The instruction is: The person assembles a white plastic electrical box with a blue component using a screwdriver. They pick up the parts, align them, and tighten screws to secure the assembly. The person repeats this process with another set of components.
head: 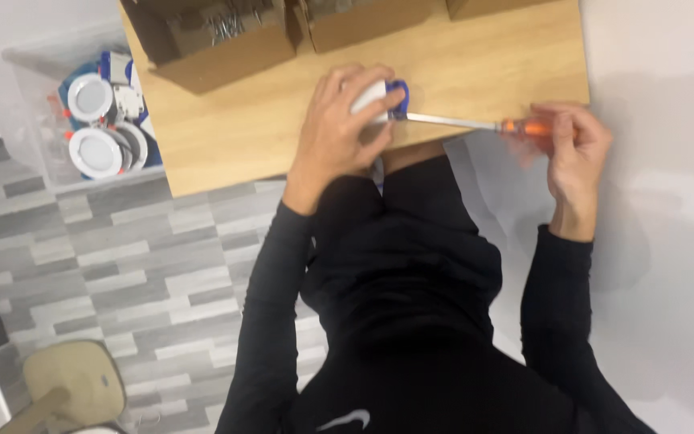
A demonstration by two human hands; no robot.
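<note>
My left hand (340, 120) is closed around a small white part with a blue piece (382, 99), pressing it down on the wooden table (242, 120) near its front edge. My right hand (573, 149) grips the orange handle of a screwdriver (475, 124). Its metal shaft runs left, and the tip meets the blue piece by my left fingers. Both arms wear black sleeves. Most of the white part is hidden under my fingers.
Open cardboard boxes (218, 36) stand along the table's far edge, one holding metal pieces. A clear plastic bin (82, 112) on the left holds several round white lamp fixtures. A beige stool (74, 382) stands on the grey plank floor at bottom left.
</note>
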